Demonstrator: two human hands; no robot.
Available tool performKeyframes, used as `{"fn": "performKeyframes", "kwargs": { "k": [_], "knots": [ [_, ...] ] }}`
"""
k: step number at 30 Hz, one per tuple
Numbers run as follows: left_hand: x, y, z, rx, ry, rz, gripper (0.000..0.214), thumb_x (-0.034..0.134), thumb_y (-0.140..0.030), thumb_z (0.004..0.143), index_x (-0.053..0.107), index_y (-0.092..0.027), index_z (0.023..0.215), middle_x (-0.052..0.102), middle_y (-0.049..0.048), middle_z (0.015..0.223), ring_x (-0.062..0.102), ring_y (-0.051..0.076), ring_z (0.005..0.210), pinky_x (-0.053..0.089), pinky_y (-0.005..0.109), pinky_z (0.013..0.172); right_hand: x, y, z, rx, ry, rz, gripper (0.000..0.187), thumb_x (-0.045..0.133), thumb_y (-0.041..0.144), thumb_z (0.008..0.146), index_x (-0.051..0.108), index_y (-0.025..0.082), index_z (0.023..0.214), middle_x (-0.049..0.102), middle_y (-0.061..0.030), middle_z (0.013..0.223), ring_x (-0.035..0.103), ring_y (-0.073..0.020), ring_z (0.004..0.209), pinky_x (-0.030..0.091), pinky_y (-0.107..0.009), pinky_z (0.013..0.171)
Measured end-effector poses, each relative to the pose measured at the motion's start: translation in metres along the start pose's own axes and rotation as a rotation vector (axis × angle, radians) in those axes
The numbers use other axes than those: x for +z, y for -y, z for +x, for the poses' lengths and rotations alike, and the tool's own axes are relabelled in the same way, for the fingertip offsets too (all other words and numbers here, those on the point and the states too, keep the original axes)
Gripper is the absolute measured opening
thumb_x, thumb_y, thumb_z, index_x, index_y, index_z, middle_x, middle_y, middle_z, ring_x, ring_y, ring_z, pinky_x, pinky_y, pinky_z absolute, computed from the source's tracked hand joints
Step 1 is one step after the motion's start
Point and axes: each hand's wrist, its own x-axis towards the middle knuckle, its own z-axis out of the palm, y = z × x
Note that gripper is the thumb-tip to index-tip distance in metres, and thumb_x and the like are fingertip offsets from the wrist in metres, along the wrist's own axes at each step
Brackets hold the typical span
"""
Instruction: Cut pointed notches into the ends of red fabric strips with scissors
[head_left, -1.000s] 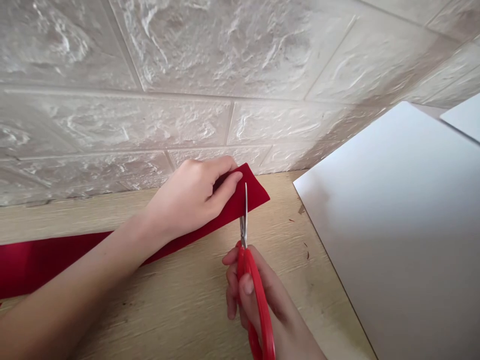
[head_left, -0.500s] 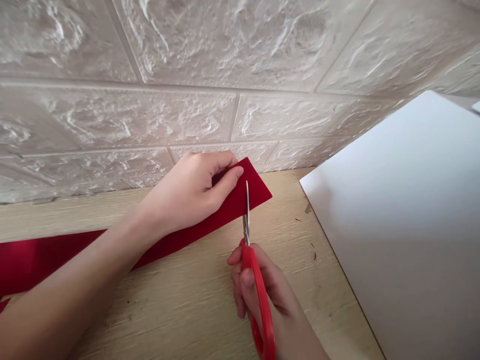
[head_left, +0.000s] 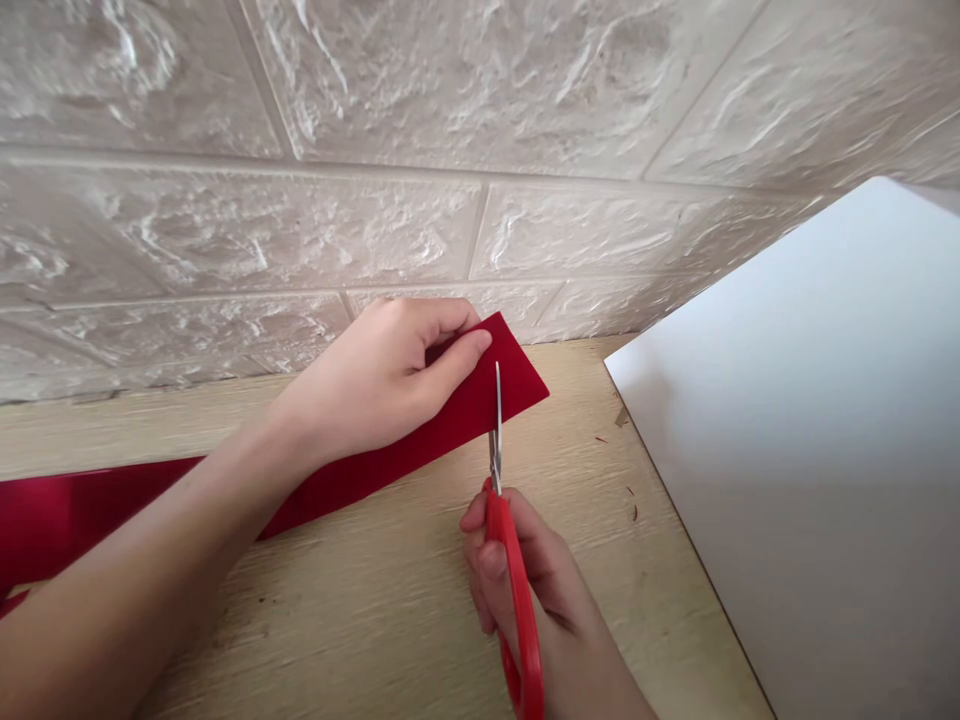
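Note:
A dark red ribbon (head_left: 405, 465) runs from the left edge to a slanted end near the middle. My left hand (head_left: 397, 375) pinches it close to that end, thumb on top and fingers curled behind. Red-handled scissors (head_left: 517, 590) are in my right hand (head_left: 540, 580), below the ribbon. One blade lies over the ribbon's face and the other passes beneath it, so the lower edge sits between the blades. The left forearm covers part of the ribbon.
Behind the hands rises a wall of pale brick-pattern panels (head_left: 375, 225). A white panel-like object (head_left: 795, 450) stands at the right. Small red scraps (head_left: 634, 513) lie on the light wooden surface (head_left: 360, 610). Another bit of red material shows at the lower left edge.
The view has shifted slightly. The scissors' handles look a little closer together, while the left hand keeps its hold on the ribbon.

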Motion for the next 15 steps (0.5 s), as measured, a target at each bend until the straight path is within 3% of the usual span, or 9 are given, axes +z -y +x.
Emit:
{"fn": "performKeyframes", "kwargs": {
  "k": [15],
  "knots": [
    [0.0008, 0.0006, -0.0002, -0.016, 0.007, 0.037, 0.035, 0.05, -0.034, 0.099, 0.055, -0.02, 0.067, 0.05, -0.0038, 0.053, 0.042, 0.01, 0.049, 0.031, 0.028, 0.048, -0.0045, -0.0072, -0.0005, -0.003, -0.003, -0.048, 0.047, 0.061, 0.07, 0.094, 0.054, 0.023, 0.092, 0.037, 0.0083, 0.065, 0.027, -0.0082, 0.053, 0.025, -0.025, 0.048]
  ]
}}
